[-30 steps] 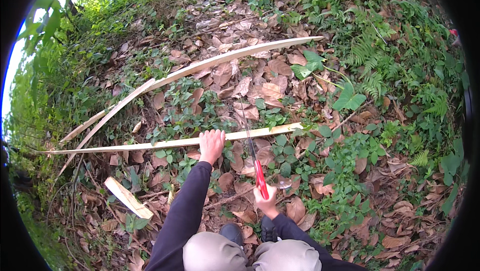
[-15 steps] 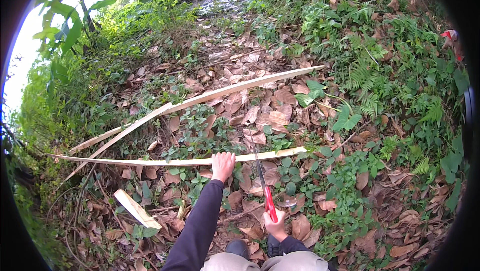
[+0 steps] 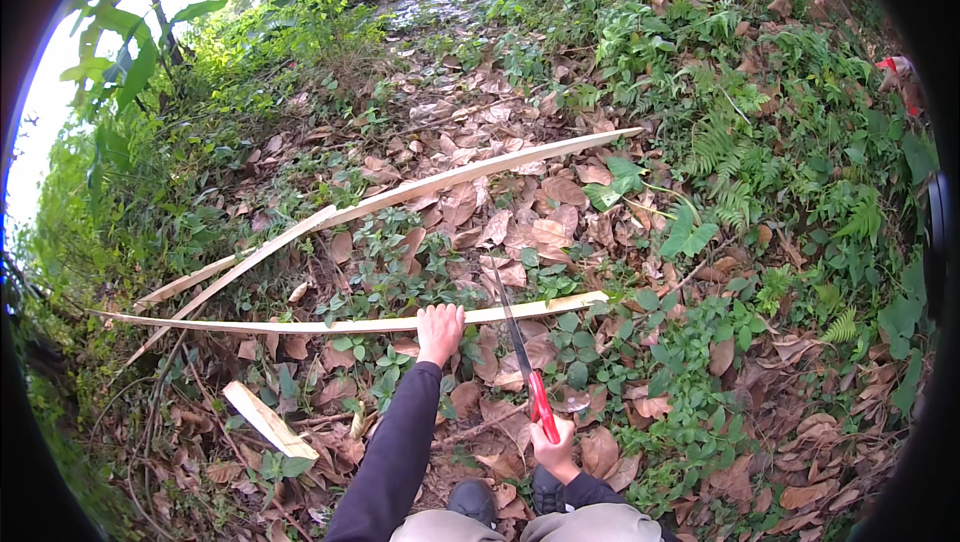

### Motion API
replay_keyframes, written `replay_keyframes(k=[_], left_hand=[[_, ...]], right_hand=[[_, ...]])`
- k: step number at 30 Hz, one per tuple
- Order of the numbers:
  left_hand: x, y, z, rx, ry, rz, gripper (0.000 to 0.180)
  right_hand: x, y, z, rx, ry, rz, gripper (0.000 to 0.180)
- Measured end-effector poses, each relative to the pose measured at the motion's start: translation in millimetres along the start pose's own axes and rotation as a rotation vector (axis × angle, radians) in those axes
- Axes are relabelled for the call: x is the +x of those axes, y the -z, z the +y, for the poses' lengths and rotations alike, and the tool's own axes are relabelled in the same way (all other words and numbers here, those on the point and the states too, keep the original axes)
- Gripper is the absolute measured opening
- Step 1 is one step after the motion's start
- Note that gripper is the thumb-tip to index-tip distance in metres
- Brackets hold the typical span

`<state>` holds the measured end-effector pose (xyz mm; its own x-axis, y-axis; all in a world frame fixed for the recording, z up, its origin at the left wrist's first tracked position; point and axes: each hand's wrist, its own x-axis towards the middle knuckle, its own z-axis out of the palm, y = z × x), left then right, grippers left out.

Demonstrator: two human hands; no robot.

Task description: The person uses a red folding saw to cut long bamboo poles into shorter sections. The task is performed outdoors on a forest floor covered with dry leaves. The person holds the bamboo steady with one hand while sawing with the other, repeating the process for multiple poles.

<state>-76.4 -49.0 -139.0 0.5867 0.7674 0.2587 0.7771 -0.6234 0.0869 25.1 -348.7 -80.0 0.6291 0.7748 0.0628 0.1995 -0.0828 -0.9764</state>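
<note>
My left hand [image 3: 440, 333] is closed over a long, pale wooden strip [image 3: 300, 327] that runs from the far left to just right of the middle. In my right hand [image 3: 556, 448] is the red handle of a hand saw [image 3: 541, 405], gripped near my feet. Its dark, narrow blade points away from me and crosses the strip a little to the right of my left hand. Whether the teeth bite into the wood is too small to tell.
Beyond the held strip lie more pale wooden strips [image 3: 480, 168], crossing its left end. A short wood offcut [image 3: 270, 426] rests among brown leaves at lower left. Green undergrowth [image 3: 740, 162] rises on the right. My shoes [image 3: 473, 501] stand at the lower edge.
The whole view has shifted slightly, moving everything a little to the left. Both hands keep their grips, and the saw still crosses the strip at about the same place.
</note>
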Motion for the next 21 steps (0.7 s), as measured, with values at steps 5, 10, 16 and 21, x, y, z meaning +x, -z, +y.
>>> replay_keyframes(k=[5, 10, 16, 21], left_hand=[[1, 1, -2, -0.006, -0.018, -0.053, 0.033], [2, 2, -6, 0.002, 0.007, -0.097, 0.035], [1, 2, -1, -0.018, 0.014, -0.080, 0.035], [-5, 0, -5, -0.018, -0.014, -0.072, 0.032]], right_hand=[[77, -40, 14, 0.047, -0.030, 0.024, 0.023], [1, 2, 6, -0.037, -0.026, -0.074, 0.017], [66, -34, 12, 0.003, -0.016, 0.029, 0.027], [53, -31, 15, -0.036, -0.053, -0.004, 0.023]])
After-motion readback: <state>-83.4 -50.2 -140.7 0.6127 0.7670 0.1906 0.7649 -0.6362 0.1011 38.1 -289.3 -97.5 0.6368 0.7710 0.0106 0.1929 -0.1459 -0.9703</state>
